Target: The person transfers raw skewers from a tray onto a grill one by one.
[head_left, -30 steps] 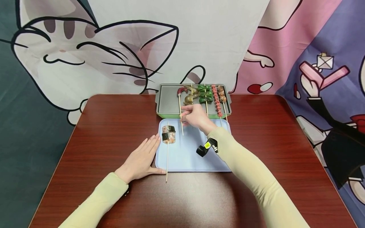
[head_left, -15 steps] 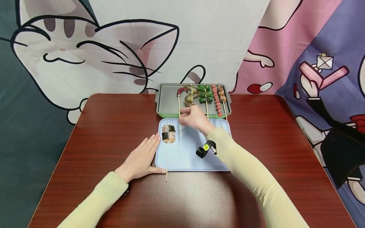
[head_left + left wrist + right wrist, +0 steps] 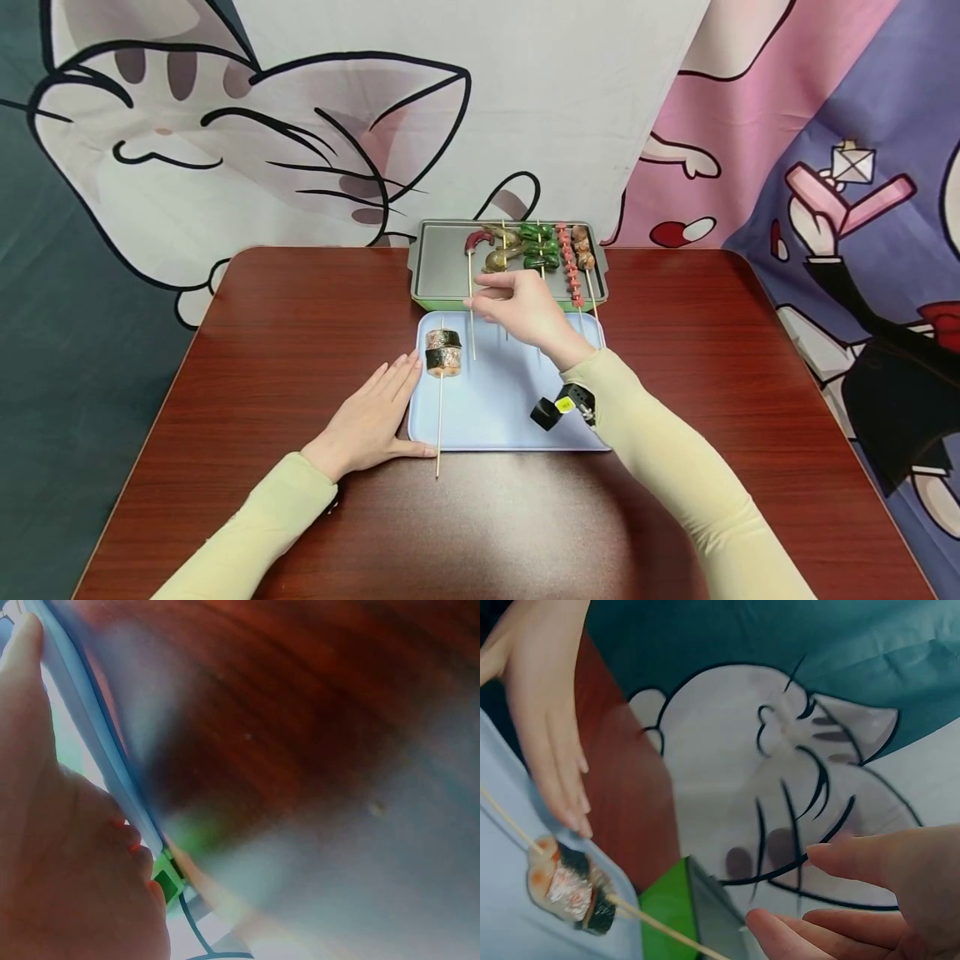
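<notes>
My left hand (image 3: 371,421) lies flat with straight fingers along the left edge of the blue tray (image 3: 495,417), its thumb at the near corner. On that tray is a skewer with thick, dark-banded pieces (image 3: 443,352), its stick jutting past the front edge. My right hand (image 3: 517,307) hovers over the front of the grey grill pan (image 3: 442,267), just right of the skewer with a curled red piece (image 3: 478,240). In the right wrist view, thumb and fingers (image 3: 862,862) are apart and no stick shows between them.
In the pan, right of the red piece, lie skewers with brownish-green pieces (image 3: 497,260), green pieces (image 3: 542,242), small pink-red pieces (image 3: 570,267) and brown chunks (image 3: 583,250). Their sticks overhang the pan's front. A patterned cloth (image 3: 570,100) hangs behind the brown table (image 3: 300,317).
The red-piece skewer's stick has shifted slightly left. My right hand has let go of it, spread its fingers and drawn slightly to the right. My left hand has stayed put.
</notes>
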`<state>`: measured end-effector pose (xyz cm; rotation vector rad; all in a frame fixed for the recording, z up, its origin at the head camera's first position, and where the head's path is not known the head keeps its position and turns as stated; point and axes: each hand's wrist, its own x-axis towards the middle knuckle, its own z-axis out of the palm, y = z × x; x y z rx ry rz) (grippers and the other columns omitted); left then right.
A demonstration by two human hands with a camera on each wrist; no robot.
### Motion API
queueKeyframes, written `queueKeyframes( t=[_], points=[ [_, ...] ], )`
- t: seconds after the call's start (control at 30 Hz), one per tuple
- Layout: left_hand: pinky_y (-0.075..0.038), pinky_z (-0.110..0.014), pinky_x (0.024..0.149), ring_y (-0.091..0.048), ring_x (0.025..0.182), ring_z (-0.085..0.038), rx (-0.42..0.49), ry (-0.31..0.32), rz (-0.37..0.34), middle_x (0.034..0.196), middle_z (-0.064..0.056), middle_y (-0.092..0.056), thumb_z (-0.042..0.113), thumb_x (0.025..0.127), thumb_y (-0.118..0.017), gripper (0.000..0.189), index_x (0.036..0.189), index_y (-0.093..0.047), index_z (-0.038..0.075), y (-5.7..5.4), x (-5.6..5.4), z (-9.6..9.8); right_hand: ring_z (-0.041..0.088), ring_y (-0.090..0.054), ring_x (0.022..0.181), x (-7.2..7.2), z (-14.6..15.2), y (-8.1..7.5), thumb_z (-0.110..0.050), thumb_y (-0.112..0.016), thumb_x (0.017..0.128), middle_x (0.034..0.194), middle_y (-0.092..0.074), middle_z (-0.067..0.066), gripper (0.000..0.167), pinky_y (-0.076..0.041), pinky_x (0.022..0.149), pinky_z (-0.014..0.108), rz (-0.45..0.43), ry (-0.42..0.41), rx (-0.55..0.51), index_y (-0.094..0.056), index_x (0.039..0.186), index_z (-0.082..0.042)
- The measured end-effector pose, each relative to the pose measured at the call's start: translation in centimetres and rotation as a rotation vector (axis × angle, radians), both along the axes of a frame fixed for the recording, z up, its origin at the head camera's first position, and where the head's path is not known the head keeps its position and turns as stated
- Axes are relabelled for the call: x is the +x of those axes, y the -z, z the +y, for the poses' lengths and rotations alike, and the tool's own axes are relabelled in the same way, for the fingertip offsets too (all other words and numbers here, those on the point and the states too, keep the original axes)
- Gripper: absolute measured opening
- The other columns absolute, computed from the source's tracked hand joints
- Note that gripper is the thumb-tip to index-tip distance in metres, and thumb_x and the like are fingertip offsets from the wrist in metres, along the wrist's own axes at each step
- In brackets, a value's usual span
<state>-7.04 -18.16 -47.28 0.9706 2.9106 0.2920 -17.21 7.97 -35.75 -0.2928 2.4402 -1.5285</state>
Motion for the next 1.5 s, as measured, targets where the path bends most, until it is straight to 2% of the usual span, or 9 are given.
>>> queueKeyframes(
  t=[0.2, 0.37, 0.7, 1.03, 1.5],
  points=[
    [-0.016, -0.046, 0.123, -0.019, 0.152, -0.036, 0.002, 0.001, 0.003, 0.165, -0.023, -0.019, 0.082, 0.079, -0.061, 0.125, 0.156, -0.025, -0.01, 0.1, 0.0, 0.0, 0.012, -0.072, 0.098, 1.1, 0.8, -1.4, -0.029, -0.077, 0.093, 0.108, -0.076, 0.001, 0.043, -0.058, 0.085, 0.033, 0.069, -0.011, 0.013, -0.071, 0.131, -0.009],
    [-0.016, -0.046, 0.123, -0.019, 0.152, -0.035, -0.003, 0.003, 0.007, 0.165, -0.023, -0.018, 0.083, 0.08, -0.059, 0.125, 0.156, -0.025, -0.01, 0.2, 0.0, 0.0, 0.012, -0.071, 0.1, 2.1, 1.3, -2.0, -0.03, -0.077, 0.093, 0.109, -0.076, 0.0, 0.041, -0.057, 0.09, 0.034, 0.079, -0.026, -0.011, -0.072, 0.128, -0.01],
    [-0.016, -0.046, 0.123, -0.019, 0.151, -0.036, -0.011, 0.002, 0.007, 0.165, -0.023, -0.019, 0.084, 0.08, -0.057, 0.126, 0.156, -0.023, -0.01, 0.1, 0.0, 0.0, 0.014, -0.071, 0.103, 4.5, 1.8, -1.8, -0.028, -0.075, 0.095, 0.112, -0.075, 0.004, 0.039, -0.056, 0.094, 0.035, 0.025, -0.071, -0.036, -0.071, 0.129, -0.009],
    [-0.016, -0.047, 0.123, -0.02, 0.151, -0.036, -0.008, 0.002, 0.003, 0.165, -0.023, -0.019, 0.082, 0.08, -0.06, 0.125, 0.156, -0.024, -0.011, 0.0, 0.1, 0.1, 0.018, -0.071, 0.103, 6.8, 2.0, 0.5, -0.023, -0.073, 0.096, 0.116, -0.074, 0.009, 0.041, -0.057, 0.093, 0.034, 0.005, -0.162, -0.057, -0.068, 0.131, -0.002],
    [-0.015, -0.046, 0.124, -0.019, 0.152, -0.036, -0.014, 0.002, 0.004, 0.165, -0.023, -0.018, 0.081, 0.08, -0.062, 0.124, 0.157, -0.024, -0.01, 0.0, 0.1, 0.0, 0.018, -0.071, 0.104, 8.4, 1.3, 4.8, -0.028, -0.072, 0.097, 0.115, -0.074, 0.01, 0.047, -0.056, 0.094, 0.034, -0.142, -0.216, -0.054, -0.066, 0.131, 0.004]
  ],
)
